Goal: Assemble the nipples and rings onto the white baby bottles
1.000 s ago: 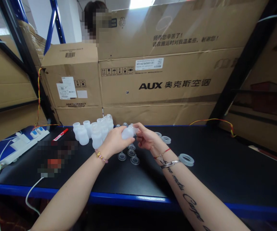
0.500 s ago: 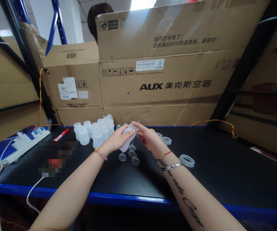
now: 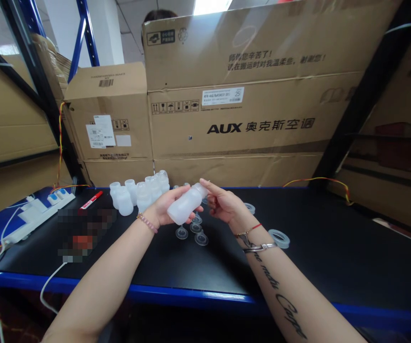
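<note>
A translucent white bottle (image 3: 185,206) lies tilted across my left hand (image 3: 167,205), its base toward me and its neck up to the right. The fingers of my left hand wrap under it. My right hand (image 3: 225,202) is closed at the bottle's neck, with thumb and fingers gripping that end. Whatever small part sits between the right fingers is mostly hidden. Just below the hands, several clear nipples (image 3: 201,237) lie on the black table. Clear rings (image 3: 278,238) lie to the right of my right hand.
Several white bottles (image 3: 123,201) stand at the left back. A red marker (image 3: 91,200), a blurred-out object and a white power strip (image 3: 41,216) lie further left. Large cardboard sheets (image 3: 255,109) form the back wall. The top of a person's head shows behind them.
The bottle has rolled in my left hand and now shows more of its side. My right hand has shifted slightly right. The head behind the cardboard has moved right and lower.
</note>
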A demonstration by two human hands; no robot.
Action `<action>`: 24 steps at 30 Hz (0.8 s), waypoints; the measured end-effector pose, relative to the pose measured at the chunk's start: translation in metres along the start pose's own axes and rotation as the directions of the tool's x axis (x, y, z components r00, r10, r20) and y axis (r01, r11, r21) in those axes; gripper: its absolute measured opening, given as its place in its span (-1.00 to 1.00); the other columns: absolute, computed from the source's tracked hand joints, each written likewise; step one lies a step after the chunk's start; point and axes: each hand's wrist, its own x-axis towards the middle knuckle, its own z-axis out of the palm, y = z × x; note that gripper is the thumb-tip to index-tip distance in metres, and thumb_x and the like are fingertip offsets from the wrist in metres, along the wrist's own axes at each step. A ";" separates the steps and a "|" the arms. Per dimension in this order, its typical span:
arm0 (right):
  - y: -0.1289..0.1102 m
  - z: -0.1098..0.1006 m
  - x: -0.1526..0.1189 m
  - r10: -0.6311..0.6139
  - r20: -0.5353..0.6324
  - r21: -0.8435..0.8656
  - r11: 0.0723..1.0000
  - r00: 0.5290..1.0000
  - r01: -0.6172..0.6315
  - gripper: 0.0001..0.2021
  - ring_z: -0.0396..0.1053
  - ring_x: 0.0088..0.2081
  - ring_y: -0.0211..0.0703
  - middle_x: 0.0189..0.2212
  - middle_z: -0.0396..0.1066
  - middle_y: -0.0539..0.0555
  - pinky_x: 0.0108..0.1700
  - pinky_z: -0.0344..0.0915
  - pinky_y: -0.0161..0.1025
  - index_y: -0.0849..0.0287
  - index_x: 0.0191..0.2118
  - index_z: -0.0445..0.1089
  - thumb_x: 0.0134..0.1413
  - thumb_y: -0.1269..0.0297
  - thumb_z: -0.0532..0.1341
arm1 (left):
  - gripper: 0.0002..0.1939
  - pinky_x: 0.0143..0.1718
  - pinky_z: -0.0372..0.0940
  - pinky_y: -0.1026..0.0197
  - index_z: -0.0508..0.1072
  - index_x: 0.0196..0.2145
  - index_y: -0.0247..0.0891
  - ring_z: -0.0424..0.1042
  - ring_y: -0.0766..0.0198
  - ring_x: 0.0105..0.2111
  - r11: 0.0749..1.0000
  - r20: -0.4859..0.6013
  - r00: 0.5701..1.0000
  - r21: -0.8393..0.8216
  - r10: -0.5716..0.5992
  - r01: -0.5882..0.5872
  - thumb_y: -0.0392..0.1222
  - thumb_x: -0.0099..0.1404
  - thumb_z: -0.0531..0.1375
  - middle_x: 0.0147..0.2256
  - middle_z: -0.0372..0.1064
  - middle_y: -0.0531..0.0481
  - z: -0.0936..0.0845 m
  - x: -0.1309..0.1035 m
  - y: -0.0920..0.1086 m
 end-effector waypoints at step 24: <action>-0.010 -0.006 -0.003 0.206 0.181 0.215 0.946 0.962 -0.243 -0.56 -0.29 -0.73 -0.50 -0.82 -0.16 -0.27 -0.59 -0.10 -0.38 0.13 -0.58 0.02 -0.06 0.23 0.37 | -0.42 0.10 0.22 0.00 0.39 0.13 -0.26 0.38 -0.01 0.04 0.229 -0.007 0.747 0.954 0.665 -0.195 0.07 0.23 0.21 0.08 0.40 -0.20 0.017 -0.015 -0.007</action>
